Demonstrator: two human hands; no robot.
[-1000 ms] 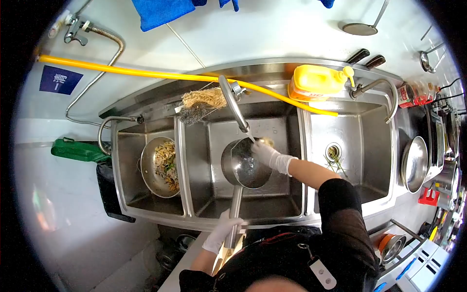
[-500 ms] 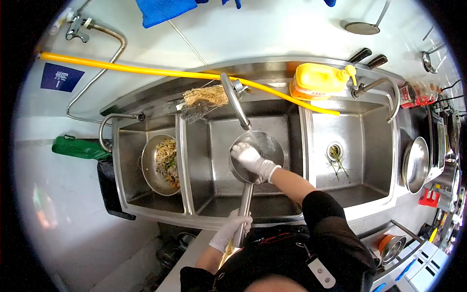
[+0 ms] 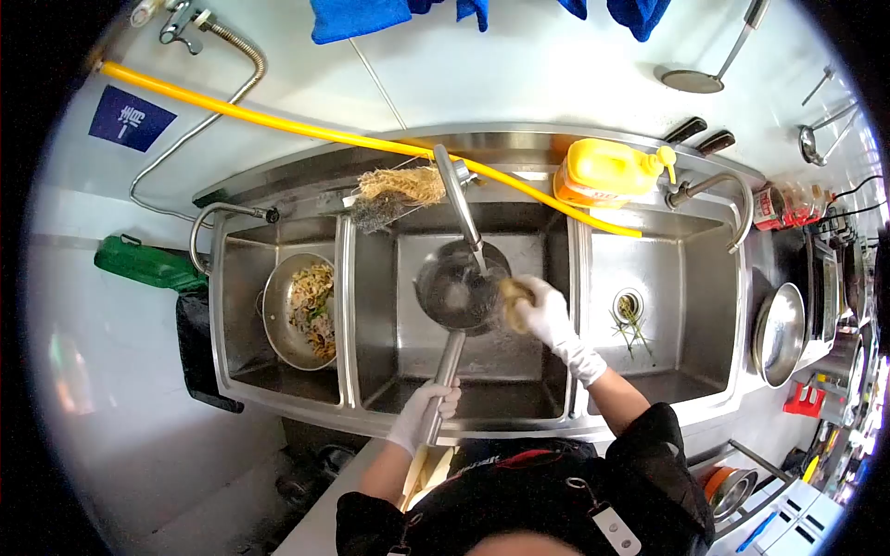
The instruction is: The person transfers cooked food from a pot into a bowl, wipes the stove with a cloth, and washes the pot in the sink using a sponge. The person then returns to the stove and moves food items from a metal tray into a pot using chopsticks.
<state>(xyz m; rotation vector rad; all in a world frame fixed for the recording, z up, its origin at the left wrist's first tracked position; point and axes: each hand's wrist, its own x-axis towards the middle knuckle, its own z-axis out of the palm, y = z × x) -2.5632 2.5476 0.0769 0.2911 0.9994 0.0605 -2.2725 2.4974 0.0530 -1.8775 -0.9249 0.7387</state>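
In a gloved grip, my left hand (image 3: 425, 415) is closed around the steel handle of a long-handled pan (image 3: 436, 289), near the front edge of the middle sink. The pan's round bowl is under the faucet (image 3: 456, 199), with water running into it. Just right of the bowl, my right hand (image 3: 547, 318), also gloved, grips a yellowish-brown scrubber (image 3: 515, 302). The scrubber is somewhat smeared by motion, and water sprays near it. It looks apart from the pan's inside, close to the rim.
The left sink holds a wide pan (image 3: 281, 347) with food scraps. Green stalks (image 3: 634, 335) lie by the right sink's drain. A yellow jug (image 3: 607, 171), a yellow hose (image 3: 306, 132) and a straw-coloured brush (image 3: 400, 185) are along the back ledge. Metal bowls (image 3: 781, 334) stand at the right.
My right hand has come out of the pan to the right, with the scrubber now visible. The pan has shifted slightly left and up, and water now runs into it.
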